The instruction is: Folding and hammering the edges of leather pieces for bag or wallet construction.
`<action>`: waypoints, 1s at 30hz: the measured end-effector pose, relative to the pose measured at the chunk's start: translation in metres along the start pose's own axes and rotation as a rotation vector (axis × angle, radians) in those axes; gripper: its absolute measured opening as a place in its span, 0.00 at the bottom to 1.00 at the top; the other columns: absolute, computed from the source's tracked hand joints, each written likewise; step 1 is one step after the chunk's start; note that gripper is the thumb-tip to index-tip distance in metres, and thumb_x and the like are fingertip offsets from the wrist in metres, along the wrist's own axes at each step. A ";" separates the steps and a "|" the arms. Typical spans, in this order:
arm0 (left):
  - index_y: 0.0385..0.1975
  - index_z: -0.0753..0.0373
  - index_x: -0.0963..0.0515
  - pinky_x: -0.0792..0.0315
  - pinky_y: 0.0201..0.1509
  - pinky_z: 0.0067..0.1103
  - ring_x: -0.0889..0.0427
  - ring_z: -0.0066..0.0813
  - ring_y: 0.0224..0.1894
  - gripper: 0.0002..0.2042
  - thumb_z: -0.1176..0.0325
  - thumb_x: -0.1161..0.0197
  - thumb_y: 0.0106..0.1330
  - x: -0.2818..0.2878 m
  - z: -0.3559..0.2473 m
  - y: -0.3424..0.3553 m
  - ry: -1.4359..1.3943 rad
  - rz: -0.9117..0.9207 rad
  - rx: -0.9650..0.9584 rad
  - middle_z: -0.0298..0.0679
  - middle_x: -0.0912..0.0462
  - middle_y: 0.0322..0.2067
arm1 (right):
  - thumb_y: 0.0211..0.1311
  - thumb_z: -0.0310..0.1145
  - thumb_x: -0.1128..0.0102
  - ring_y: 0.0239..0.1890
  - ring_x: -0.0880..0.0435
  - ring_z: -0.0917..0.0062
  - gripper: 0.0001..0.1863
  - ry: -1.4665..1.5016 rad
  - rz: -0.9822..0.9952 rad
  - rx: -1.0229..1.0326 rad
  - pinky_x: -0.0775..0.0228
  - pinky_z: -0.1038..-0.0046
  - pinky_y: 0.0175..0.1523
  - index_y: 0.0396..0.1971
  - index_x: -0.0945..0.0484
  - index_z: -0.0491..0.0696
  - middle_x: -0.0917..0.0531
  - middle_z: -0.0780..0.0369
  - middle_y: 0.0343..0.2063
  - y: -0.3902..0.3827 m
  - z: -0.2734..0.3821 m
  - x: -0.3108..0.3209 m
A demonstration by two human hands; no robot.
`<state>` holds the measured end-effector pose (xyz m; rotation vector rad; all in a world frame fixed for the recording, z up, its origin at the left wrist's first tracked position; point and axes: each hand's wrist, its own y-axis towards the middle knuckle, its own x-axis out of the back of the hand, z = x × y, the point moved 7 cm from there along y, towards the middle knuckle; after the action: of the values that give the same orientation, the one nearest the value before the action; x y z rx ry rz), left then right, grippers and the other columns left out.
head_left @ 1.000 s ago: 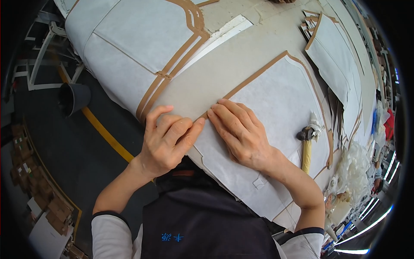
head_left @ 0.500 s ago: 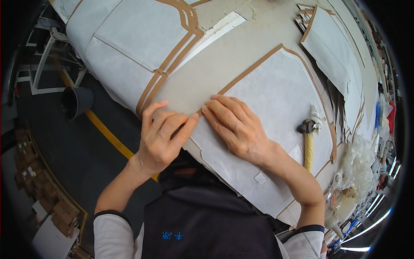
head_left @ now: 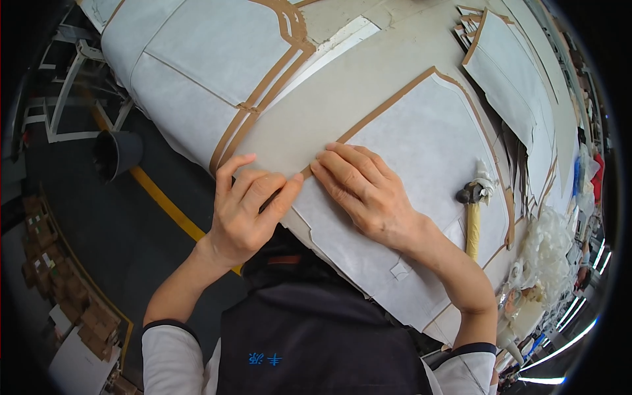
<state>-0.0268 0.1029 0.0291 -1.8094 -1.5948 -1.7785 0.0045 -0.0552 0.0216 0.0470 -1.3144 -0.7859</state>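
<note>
A white panel (head_left: 421,145) with a narrow brown border lies flat on the pale table. My right hand (head_left: 368,191) rests over its left edge, fingers bunched together and fingertips pressing the brown edge strip (head_left: 378,113). Just left of it, my left hand (head_left: 247,204) is curled, its thumb and fingertips pinched at the near end of the same strip. What lies under the fingertips is mostly hidden. On the panel, right of my right hand, lies a hammer (head_left: 471,193) with a dark head, white wrapping and a yellow handle.
Another large white panel (head_left: 210,59) with brown borders drapes over the table's left side. Stacked white pieces (head_left: 510,79) lie at the far right, near crumpled clear plastic (head_left: 546,253). A dark bucket (head_left: 122,155) stands on the floor, with cardboard pieces (head_left: 66,276) lower left.
My right hand has shifted very slightly along the panel's edge. My left hand stays nearly where it was, and the panel and hammer look unchanged apart from a small view shift.
</note>
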 end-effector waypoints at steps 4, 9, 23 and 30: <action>0.42 0.65 0.11 0.26 0.63 0.40 0.20 0.29 0.36 0.14 0.81 0.27 0.55 0.001 0.001 -0.001 -0.003 0.003 0.017 0.33 0.21 0.36 | 0.54 0.25 0.36 0.61 0.19 0.55 0.23 0.000 -0.001 -0.005 0.23 0.58 0.63 0.51 0.18 0.31 0.20 0.49 0.56 0.000 0.000 -0.001; 0.40 0.67 0.12 0.26 0.64 0.39 0.22 0.27 0.35 0.10 0.76 0.28 0.57 -0.001 -0.001 -0.002 0.021 -0.002 -0.039 0.33 0.20 0.36 | 0.53 0.24 0.33 0.59 0.16 0.56 0.24 -0.037 0.026 -0.004 0.19 0.59 0.60 0.53 0.16 0.34 0.18 0.51 0.55 0.001 0.003 0.000; 0.39 0.67 0.12 0.25 0.65 0.39 0.22 0.26 0.35 0.09 0.76 0.28 0.58 0.000 -0.001 -0.003 0.018 -0.029 -0.055 0.32 0.20 0.34 | 0.53 0.24 0.31 0.57 0.15 0.56 0.22 0.005 0.014 0.036 0.18 0.58 0.59 0.49 0.15 0.33 0.18 0.50 0.54 0.007 0.008 0.001; 0.39 0.67 0.12 0.25 0.65 0.40 0.21 0.26 0.35 0.09 0.76 0.28 0.59 0.000 -0.002 -0.002 0.030 -0.024 -0.062 0.33 0.20 0.35 | 0.53 0.24 0.31 0.59 0.18 0.54 0.22 0.051 0.007 0.044 0.19 0.58 0.61 0.49 0.17 0.30 0.19 0.49 0.54 0.005 0.008 -0.003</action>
<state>-0.0295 0.1024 0.0288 -1.7882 -1.5744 -1.8764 0.0003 -0.0465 0.0241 0.0968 -1.2826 -0.7456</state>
